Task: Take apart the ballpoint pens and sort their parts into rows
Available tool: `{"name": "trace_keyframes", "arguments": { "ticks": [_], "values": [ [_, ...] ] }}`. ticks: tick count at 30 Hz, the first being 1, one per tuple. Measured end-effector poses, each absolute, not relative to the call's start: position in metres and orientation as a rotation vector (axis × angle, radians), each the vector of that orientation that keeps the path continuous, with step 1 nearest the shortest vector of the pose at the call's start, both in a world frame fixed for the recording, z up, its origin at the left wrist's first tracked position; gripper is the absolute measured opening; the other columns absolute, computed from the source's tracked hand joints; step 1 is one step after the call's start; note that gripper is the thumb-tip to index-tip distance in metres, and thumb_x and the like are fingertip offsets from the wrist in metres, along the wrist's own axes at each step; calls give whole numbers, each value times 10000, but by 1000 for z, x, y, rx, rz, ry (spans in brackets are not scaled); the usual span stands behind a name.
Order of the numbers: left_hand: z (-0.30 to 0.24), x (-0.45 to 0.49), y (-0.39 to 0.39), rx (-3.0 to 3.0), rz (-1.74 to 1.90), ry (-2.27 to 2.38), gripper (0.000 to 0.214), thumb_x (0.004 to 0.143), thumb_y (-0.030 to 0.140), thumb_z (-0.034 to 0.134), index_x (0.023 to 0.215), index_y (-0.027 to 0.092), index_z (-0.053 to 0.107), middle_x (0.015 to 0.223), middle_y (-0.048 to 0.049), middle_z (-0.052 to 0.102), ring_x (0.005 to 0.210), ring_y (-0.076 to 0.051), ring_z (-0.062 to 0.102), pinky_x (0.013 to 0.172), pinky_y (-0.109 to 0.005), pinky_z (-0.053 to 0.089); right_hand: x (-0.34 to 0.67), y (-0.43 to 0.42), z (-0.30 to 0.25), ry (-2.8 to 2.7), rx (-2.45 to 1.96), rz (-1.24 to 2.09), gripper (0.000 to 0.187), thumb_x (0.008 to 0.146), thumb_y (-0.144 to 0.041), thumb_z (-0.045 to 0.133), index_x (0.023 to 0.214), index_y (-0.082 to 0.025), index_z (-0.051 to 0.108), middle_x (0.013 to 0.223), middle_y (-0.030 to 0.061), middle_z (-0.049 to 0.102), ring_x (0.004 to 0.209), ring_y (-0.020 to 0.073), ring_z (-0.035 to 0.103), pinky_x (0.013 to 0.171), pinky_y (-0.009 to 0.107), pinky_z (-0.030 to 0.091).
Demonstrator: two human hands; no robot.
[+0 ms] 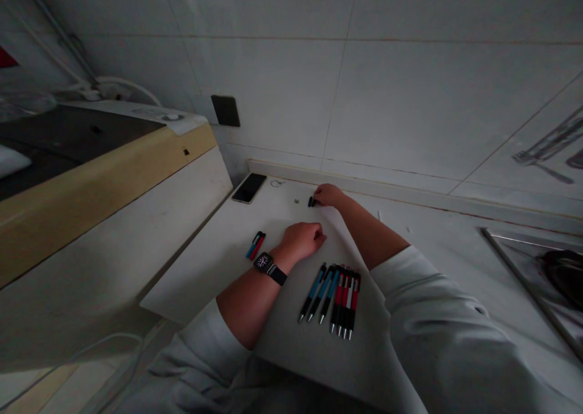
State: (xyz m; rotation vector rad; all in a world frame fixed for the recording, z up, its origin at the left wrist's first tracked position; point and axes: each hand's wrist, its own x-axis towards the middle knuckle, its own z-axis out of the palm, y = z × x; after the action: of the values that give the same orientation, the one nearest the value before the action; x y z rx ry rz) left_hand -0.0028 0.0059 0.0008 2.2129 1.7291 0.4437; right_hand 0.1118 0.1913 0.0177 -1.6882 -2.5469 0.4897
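Note:
My right hand (330, 195) reaches to the far part of the white work surface, its fingers closed at small black pieces (312, 201) that look like pen parts. Nearer to me, my left hand (301, 241) rests with its fingers curled in; whatever they may hold is hidden. Below it lies a row of click pens, blue ones (322, 294) on the left and red ones (345, 302) on the right, tips towards me. Left of my left wrist are blue and red upper pen barrels (255, 245) with black clips. Tiny metallic bits (296, 201) sit left of the black pieces.
A phone (249, 188) lies at the back left corner, near a thin ring-like item (277, 183). A tiled wall (282, 92) closes off the back. On the left stands a yellow-edged cabinet (113, 165); a metal-rimmed stove (523, 268) is at the far right.

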Motion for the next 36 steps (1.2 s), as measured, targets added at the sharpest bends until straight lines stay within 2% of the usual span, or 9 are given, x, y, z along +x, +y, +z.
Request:
{"name": "trace_keyframes", "arguments": {
  "ticks": [6, 13, 22, 29, 32, 36],
  "values": [
    [1, -2, 6, 2208, 452, 1731, 252, 959, 448, 593, 1007, 242, 730, 976, -64, 775, 893, -236, 699, 704, -321, 442, 111, 190, 16, -2512, -1706, 500, 247, 876, -251, 651, 1040, -165, 814, 793, 85, 770, 755, 204, 706, 719, 270, 500],
    [2, -3, 6, 2198, 455, 1715, 256, 960, 454, 592, 994, 238, 727, 964, -69, 771, 893, -242, 697, 710, -321, 444, 111, 188, 14, -2470, -1687, 523, 213, 880, -251, 643, 978, -169, 813, 773, 84, 761, 750, 206, 705, 733, 281, 509],
    [4, -4, 6, 2219, 439, 1734, 241, 955, 442, 599, 987, 245, 734, 961, -60, 770, 881, -230, 689, 690, -306, 434, 136, 171, 26, -2315, -1598, 493, 270, 922, -236, 598, 1135, -161, 747, 985, 103, 772, 851, 179, 693, 819, 281, 515],
    [1, -6, 5, 2265, 486, 1681, 258, 967, 432, 576, 955, 237, 745, 912, -65, 766, 819, -227, 674, 667, -309, 415, 215, 84, 60, -2219, -1302, 508, 247, 955, -323, 578, 1091, -198, 742, 890, 56, 755, 779, 178, 663, 754, 285, 485],
    [1, -5, 5, 2288, 503, 1640, 266, 967, 435, 576, 949, 231, 745, 889, -60, 760, 776, -214, 662, 657, -302, 406, 245, 37, 54, -2356, -1202, 532, 202, 931, -321, 614, 1024, -221, 763, 900, 49, 752, 772, 183, 658, 738, 291, 478],
    [1, -4, 4, 2328, 516, 1590, 265, 971, 418, 567, 916, 222, 736, 855, -47, 746, 744, -193, 640, 642, -289, 389, 270, 0, 30, -2508, -1098, 667, 201, 889, -215, 624, 1016, -245, 776, 960, 47, 751, 827, 190, 669, 786, 303, 495]
  ]
}}
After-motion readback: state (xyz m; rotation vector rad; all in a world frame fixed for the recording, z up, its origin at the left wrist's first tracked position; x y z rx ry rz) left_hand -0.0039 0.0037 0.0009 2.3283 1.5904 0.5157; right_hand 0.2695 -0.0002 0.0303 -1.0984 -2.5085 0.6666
